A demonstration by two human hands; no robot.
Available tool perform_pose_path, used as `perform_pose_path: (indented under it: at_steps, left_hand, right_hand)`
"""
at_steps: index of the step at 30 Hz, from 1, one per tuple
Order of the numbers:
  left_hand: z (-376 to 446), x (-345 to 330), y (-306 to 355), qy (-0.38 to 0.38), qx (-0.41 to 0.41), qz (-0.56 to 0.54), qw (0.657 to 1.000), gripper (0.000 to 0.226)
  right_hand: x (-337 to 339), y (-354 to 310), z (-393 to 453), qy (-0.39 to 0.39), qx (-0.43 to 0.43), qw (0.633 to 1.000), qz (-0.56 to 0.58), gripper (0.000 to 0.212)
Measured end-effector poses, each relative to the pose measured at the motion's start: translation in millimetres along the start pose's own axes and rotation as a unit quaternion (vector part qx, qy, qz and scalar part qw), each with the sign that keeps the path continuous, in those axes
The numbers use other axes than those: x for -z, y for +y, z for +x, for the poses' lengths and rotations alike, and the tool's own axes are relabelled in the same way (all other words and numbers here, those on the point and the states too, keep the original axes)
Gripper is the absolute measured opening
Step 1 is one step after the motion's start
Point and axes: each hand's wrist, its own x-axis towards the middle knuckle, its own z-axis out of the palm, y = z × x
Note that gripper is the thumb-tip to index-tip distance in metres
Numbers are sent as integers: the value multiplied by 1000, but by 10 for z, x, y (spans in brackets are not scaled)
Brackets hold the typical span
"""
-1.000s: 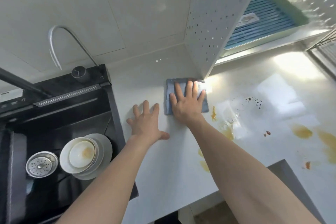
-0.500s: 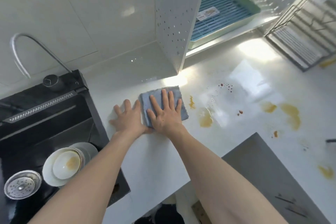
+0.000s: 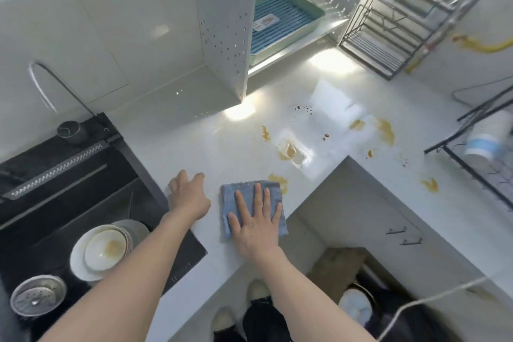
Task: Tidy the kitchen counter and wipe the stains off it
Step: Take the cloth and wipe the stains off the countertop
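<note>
under right hand (image 3: 256, 226), folded blue cloth (image 3: 251, 204)

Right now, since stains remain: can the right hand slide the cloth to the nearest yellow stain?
Probably yes. The right hand lies flat on the cloth, and the stain touches its far corner, nothing between.

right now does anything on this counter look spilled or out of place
Yes. Yellow-brown stains are spattered across the white counter, with dark red specks further back. One smear touches the blue cloth under the right hand. More yellow streaks the right wall.
</note>
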Motion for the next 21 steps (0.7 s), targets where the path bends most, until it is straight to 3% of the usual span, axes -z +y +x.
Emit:
perform_pose_path:
  at_steps: [7, 12, 21]
  left_hand:
    - [-6, -161, 338, -39, -77, 77, 993, 74]
    - [266, -127, 563, -35, -125, 108, 986, 109]
    - [1190, 190, 1078, -16, -78, 121, 989, 107]
  right_hand:
    - [259, 334, 273, 0, -57, 998, 29, 64]
    - [514, 577, 696, -2, -51, 998, 30, 64]
    - [935, 641, 1662, 21, 26, 999, -4, 63]
